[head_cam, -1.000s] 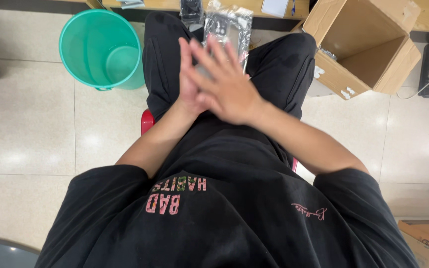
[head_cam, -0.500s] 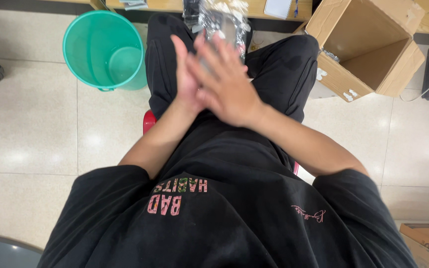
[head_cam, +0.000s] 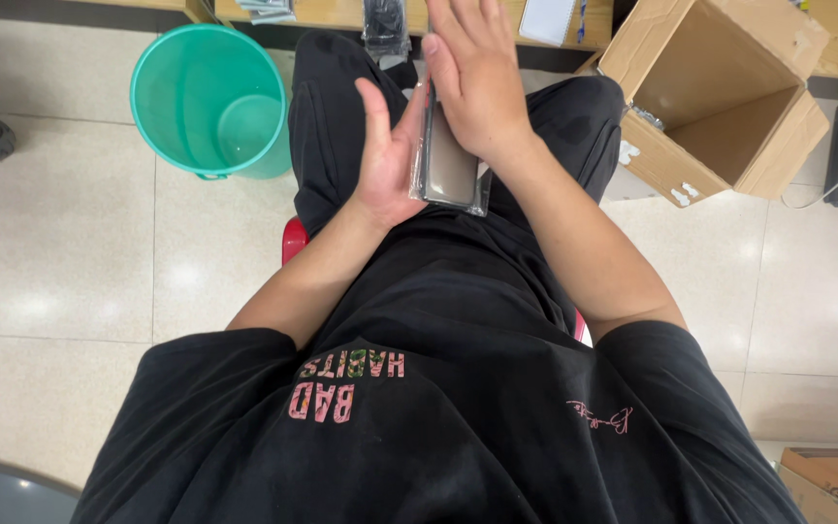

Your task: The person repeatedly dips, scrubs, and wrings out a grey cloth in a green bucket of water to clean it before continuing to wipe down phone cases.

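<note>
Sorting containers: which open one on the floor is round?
The green bucket, left of the knees; the cardboard box on the right is square-cornered.

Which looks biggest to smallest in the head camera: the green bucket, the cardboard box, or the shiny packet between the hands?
1. Cardboard box, cut by the frame edge, slightly bigger.
2. Green bucket, close to the box.
3. Shiny packet, smallest though nearer the camera, pressed between left hand and right hand.
</note>
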